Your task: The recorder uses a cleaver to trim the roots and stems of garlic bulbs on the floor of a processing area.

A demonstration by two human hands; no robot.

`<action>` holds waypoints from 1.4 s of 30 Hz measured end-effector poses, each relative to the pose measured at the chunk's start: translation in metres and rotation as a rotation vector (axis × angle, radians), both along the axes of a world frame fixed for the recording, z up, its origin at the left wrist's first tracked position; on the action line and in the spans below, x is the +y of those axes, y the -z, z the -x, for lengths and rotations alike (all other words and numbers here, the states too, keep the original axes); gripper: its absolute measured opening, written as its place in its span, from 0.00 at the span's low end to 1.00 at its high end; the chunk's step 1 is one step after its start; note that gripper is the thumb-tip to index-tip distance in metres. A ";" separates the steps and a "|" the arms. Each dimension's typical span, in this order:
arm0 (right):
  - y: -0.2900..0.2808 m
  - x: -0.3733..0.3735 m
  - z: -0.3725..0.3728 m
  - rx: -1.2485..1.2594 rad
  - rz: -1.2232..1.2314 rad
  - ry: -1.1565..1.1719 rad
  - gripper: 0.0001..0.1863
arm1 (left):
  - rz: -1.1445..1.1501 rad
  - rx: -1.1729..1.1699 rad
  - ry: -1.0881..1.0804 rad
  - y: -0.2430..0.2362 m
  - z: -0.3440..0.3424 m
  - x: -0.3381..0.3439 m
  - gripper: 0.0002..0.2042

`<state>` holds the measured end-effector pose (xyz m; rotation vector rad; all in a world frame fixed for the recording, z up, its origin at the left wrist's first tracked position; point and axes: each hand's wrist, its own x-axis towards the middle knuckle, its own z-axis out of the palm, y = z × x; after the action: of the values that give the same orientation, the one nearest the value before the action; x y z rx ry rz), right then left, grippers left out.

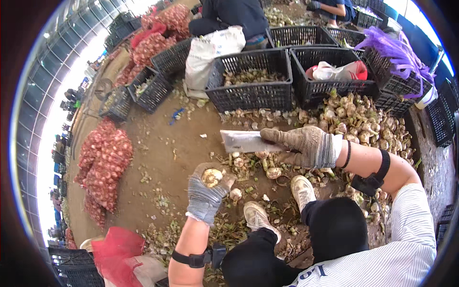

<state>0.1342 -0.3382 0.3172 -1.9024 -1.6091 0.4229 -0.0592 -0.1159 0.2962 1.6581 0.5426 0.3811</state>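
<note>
While the right grip (306, 146) clasps a blade (243, 142), a garlic bulb (212, 177) sits — held — inside the left grip (206, 192).

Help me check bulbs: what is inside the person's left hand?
A round, pale garlic bulb sits in the gloved left hand, one face showing; the side against the palm is covered and cannot be checked.

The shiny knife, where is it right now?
The shiny knife is near the middle of the head view, in the person's gloved right hand, above and to the right of the garlic bulb in the left hand.
</note>
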 end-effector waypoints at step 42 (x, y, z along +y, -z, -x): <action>0.204 -0.005 -0.039 -0.008 0.457 0.107 0.30 | -0.187 0.397 0.275 0.157 -0.057 -0.026 0.21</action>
<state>0.1727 -0.3435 0.1129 -2.3124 -1.4965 0.7918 -0.0024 -0.1416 0.1390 1.9744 0.5721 -0.1074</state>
